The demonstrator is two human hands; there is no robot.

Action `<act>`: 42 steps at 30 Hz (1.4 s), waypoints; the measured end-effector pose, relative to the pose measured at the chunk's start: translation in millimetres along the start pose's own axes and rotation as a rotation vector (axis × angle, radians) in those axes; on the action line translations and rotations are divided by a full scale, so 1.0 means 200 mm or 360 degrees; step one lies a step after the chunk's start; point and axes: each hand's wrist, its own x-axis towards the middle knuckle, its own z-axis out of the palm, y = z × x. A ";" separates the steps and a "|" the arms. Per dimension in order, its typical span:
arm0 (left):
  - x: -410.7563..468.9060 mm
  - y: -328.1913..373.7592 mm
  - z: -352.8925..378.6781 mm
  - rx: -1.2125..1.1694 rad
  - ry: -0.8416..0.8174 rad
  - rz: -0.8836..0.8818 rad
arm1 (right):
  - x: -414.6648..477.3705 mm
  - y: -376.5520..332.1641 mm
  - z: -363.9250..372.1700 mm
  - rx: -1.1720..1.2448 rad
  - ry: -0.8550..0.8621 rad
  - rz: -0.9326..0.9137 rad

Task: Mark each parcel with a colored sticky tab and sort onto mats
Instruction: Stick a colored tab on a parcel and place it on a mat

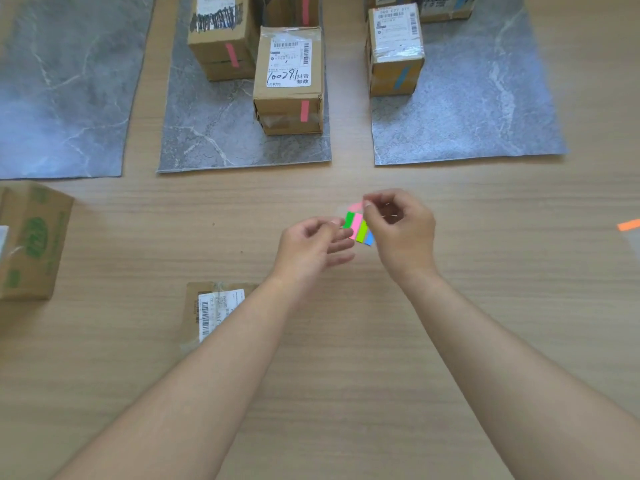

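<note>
Lying nearest on the surface (138,237), a barcode-labelled parcel (214,313) sits partly under the left forearm. The left hand (308,244) grip pinches the tab sheet (358,228) (green, pink, lime, blue strips); the right hand (398,230) grip pinches a pink tab (356,205). Farther, on the middle mat (214,140), a pink-tabbed parcel (289,81) reads "10029".

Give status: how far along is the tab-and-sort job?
Done: pink-tabbed boxes stand on the middle mat, blue-tabbed boxes on the right mat. In hand: left hand holds the tab sheet, right hand pinches a pink tab. Left: the flat parcel and the green-printed box sit on the table, no tabs visible.
</note>
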 end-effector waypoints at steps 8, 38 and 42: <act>-0.26 0.08 -0.38 -0.0100 -0.0102 -0.0067 | -0.37 -0.13 0.09 -0.0047 -0.0376 -0.0795; -0.64 -0.68 -1.03 0.0587 0.0292 0.0592 | -1.12 -0.08 0.35 -0.0911 -0.0812 -0.0928; -0.63 -0.70 -1.02 0.0566 0.0304 0.0584 | -1.12 -0.04 0.37 -0.0841 -0.0752 -0.0931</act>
